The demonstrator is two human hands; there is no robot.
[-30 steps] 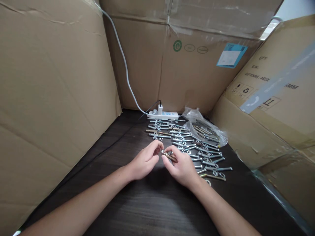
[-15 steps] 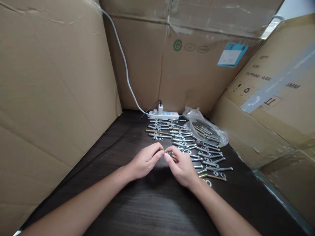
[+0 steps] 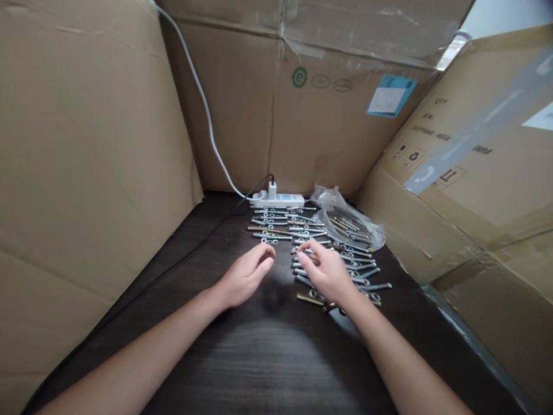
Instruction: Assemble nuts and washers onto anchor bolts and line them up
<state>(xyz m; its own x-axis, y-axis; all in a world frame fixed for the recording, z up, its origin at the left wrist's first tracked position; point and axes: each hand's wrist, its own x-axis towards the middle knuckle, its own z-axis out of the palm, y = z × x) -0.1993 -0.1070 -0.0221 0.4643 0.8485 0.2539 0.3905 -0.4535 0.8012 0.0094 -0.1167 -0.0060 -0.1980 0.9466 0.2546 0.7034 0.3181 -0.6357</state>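
Observation:
My left hand [image 3: 245, 275] rests low over the dark table [image 3: 259, 357]. Its fingers are pressed together, thumb on forefinger, and point at a pair of small washers [image 3: 270, 242]; what they pinch is hidden. My right hand [image 3: 329, 271] hovers palm down over rows of silver bolts and washers [image 3: 298, 230], with its bent fingers apart and the fingertips at the row's left ends. A brass-coloured bolt [image 3: 310, 298] lies on the table just left of my right wrist.
A clear plastic bag [image 3: 345, 219] with more bolts sits behind the rows on the right. A white power strip [image 3: 279, 200] with a plug and cables lies at the back. Cardboard boxes [image 3: 86, 144] wall in the table on the left, back and right.
My hands, which were together around a brass bolt, have parted. The right hand moved out over the bolt rows; a brass bolt now lies by its wrist. The view shifted slightly.

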